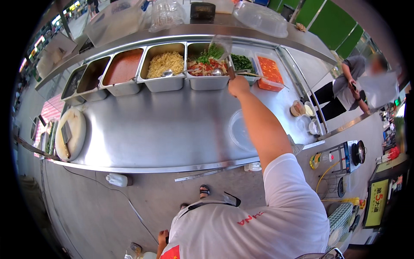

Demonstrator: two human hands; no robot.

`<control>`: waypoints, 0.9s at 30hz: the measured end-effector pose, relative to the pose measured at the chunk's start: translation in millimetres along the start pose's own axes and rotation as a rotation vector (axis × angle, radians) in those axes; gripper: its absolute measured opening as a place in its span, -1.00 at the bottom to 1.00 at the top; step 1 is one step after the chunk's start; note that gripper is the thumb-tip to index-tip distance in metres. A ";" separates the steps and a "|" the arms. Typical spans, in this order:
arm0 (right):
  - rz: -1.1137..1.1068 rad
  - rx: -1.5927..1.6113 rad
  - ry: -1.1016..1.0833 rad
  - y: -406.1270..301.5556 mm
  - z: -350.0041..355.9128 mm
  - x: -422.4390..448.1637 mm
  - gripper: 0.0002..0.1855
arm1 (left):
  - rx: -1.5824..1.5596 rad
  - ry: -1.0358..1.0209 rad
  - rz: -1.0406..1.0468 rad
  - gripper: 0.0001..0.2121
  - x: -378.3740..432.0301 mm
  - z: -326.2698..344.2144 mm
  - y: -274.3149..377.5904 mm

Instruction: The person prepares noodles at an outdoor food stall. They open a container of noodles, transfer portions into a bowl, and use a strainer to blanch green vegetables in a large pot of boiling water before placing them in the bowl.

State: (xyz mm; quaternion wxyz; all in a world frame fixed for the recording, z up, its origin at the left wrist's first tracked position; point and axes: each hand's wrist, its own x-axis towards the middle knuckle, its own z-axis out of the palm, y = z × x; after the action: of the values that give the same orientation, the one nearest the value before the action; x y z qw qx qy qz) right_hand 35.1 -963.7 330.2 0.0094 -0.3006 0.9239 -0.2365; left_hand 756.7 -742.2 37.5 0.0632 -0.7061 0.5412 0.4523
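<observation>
My right hand [239, 86] grips the brown handle of a broad-bladed knife [231, 72], its pale blade blurred. The blade tilts over a steel food pan [208, 83] of mixed red and pale chopped vegetables [202, 66]. Chopped green herbs [212, 55] lie against the blade and on the vegetables. A metal spoon [217, 72] rests in that pan. Just right stands a clear tub of dark chopped greens [241, 62], then a tub of red sauce with pale bits [269, 69]. My left hand [163, 237] hangs low by my side, partly hidden; its fingers are unclear.
Leftward stand pans of yellow crumbly food [165, 63], red-brown sauce [124, 66] and darker contents. A cleaver [66, 134] lies on a round chopping board [72, 124]. A clear round lid [241, 131] and small tubs [297, 108] sit right. Another person [346, 84] stands beyond the glass.
</observation>
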 end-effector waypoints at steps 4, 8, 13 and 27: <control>-0.027 0.038 0.051 16.5 -15.7 -5.3 -0.71 | -0.298 0.001 -0.018 -0.65 22.5 -10.5 34.2; -0.047 0.025 -0.027 33.1 -35.4 -21.7 -0.73 | -0.268 -0.029 -0.051 -0.57 49.6 -25.3 66.4; -0.070 0.077 -0.087 31.8 -33.4 -41.0 -0.72 | -0.188 -0.137 -0.030 -0.71 87.8 -63.8 90.3; 0.146 0.104 -0.096 -29.0 -37.7 -91.5 -0.77 | -0.281 -0.168 -0.005 -0.69 219.7 -148.3 19.7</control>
State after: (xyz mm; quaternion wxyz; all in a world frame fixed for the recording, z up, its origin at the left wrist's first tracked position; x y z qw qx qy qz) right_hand 120.0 -916.8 365.2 0.0866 -0.2425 0.9284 -0.2679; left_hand 826.2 -991.4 -23.5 0.0100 -0.6689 0.4637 0.5809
